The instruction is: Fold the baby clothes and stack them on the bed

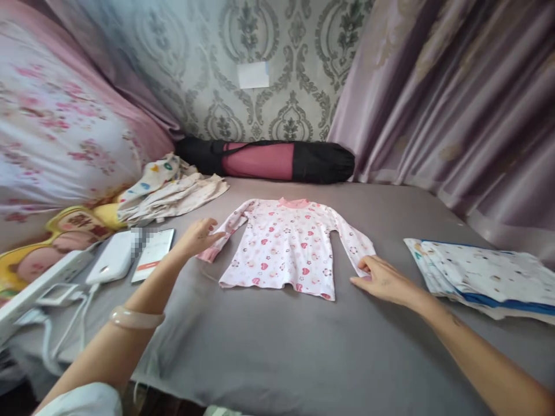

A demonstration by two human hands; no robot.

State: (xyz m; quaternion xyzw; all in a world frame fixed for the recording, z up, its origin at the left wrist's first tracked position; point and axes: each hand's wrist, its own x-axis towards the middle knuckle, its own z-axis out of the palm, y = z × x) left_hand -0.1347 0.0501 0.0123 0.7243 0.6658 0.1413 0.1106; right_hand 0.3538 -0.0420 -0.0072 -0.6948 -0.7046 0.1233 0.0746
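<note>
A small long-sleeved shirt, white with pink hearts and flowers and a pink collar, lies spread flat on the grey sheet. Its collar points away from me and both sleeves angle outward. My right hand pinches the cuff end of the right-hand sleeve between thumb and fingers, mostly covering that cuff. Beside the left-hand sleeve is my left hand, thumb and fingers apart, nothing between them. The pink cuff on that side shows just below its fingertips. A pale bangle circles my left wrist.
Folded clothes are stacked at the right. On the left lie a phone, a white device with a cable, a power strip and crumpled clothes. A black and pink rolled bag lies along the wall.
</note>
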